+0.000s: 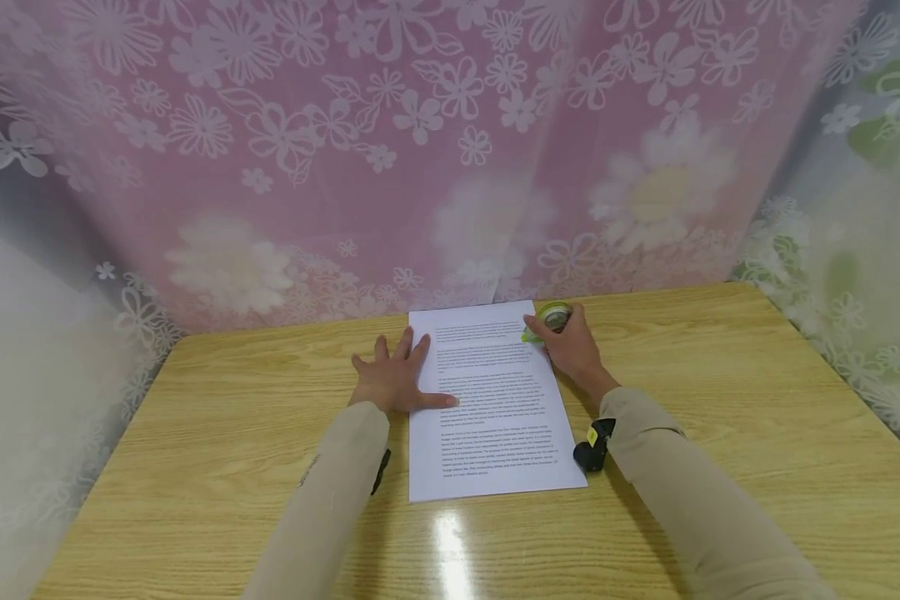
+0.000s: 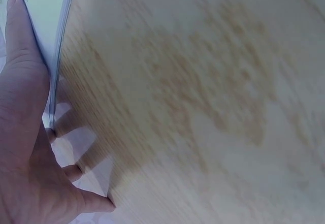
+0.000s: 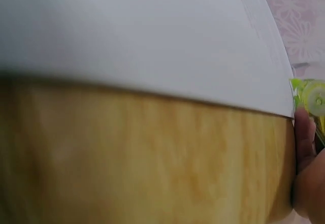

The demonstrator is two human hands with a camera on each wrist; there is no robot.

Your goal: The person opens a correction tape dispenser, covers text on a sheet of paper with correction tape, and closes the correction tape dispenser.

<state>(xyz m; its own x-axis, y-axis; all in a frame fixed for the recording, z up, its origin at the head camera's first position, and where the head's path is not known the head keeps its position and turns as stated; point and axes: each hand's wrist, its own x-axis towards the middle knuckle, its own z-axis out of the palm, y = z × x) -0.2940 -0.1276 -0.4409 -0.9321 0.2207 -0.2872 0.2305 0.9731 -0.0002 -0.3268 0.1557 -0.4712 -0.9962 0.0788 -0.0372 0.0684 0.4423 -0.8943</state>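
Note:
A stack of printed paper (image 1: 487,454) lies on the wooden table, its long edges running away from me. My left hand (image 1: 393,379) rests at the stack's left edge with fingers spread; the thumb lies straight on the printed sheet, and the left wrist view shows other fingertips (image 2: 104,202) on the table. My right hand (image 1: 579,350) grips a green, see-through correction tape dispenser (image 1: 554,317) at the upper right edge of the paper. Its round inner wheel shows in the right wrist view, where the thumb (image 3: 303,132) lies against the dispenser (image 3: 311,98).
The wooden table (image 1: 217,467) reaches back to a pink flowered curtain (image 1: 360,192). More flowered cloth (image 1: 855,275) hangs along the right side, and pale cloth (image 1: 30,333) along the left. A black wrist device (image 1: 594,448) is strapped at the right cuff, close to the paper's edge.

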